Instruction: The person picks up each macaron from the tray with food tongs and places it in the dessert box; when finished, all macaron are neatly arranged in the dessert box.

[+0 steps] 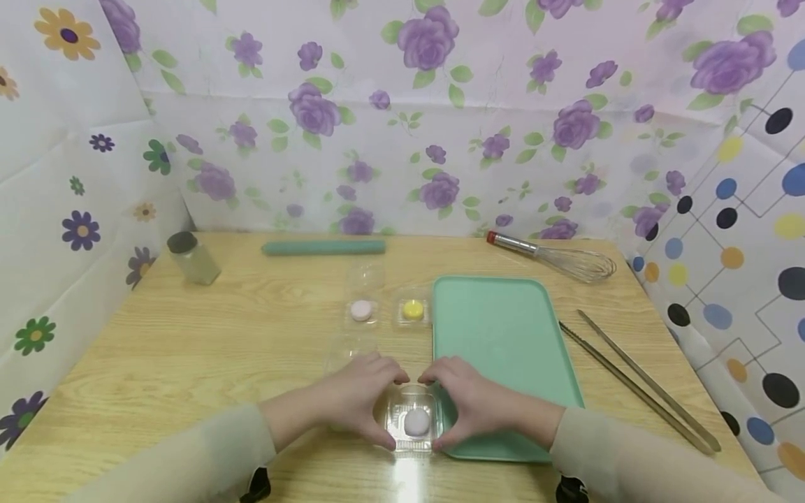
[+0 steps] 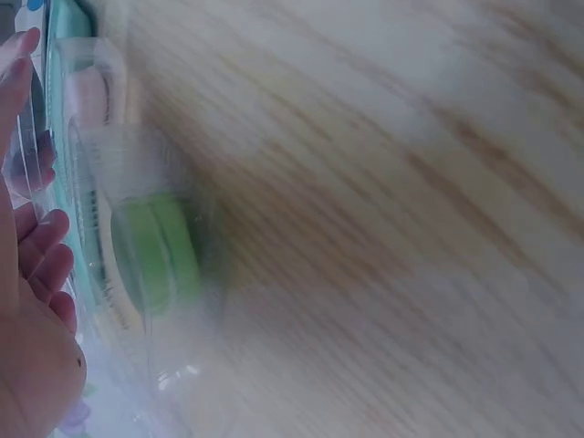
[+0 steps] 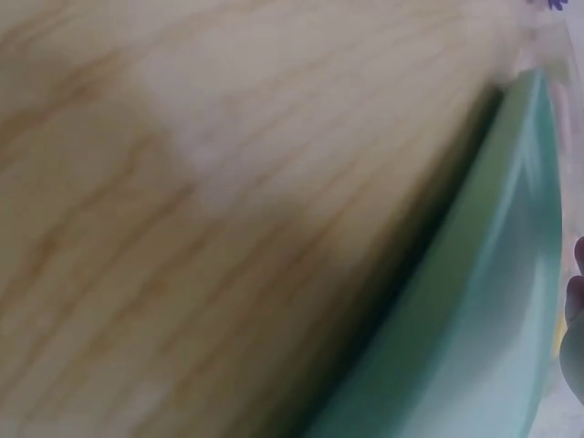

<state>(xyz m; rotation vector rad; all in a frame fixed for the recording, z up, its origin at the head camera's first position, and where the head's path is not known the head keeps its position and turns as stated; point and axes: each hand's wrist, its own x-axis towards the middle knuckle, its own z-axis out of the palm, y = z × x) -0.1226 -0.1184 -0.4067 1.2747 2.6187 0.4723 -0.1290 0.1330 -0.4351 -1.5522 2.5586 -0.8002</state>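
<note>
A clear plastic box (image 1: 397, 399) with a pale, whitish macaron (image 1: 417, 422) in it sits between both hands. My left hand (image 1: 358, 395) holds its left side, fingers bent at the far edge and thumb at the near corner. On the opposite side my right hand (image 1: 474, 399) grips it the same way, with the forearm over the green tray (image 1: 497, 328). A green macaron (image 2: 157, 255) in another clear box shows beside the left hand in the left wrist view; that hand mostly covers it in the head view.
Beyond the hands, a pale pink macaron (image 1: 361, 310) and a yellow macaron (image 1: 413, 309) lie in clear boxes. A rolling pin (image 1: 323, 247), a whisk (image 1: 553, 257) and a shaker jar (image 1: 193, 260) lie farther back. Metal tongs (image 1: 641, 384) rest right of the tray.
</note>
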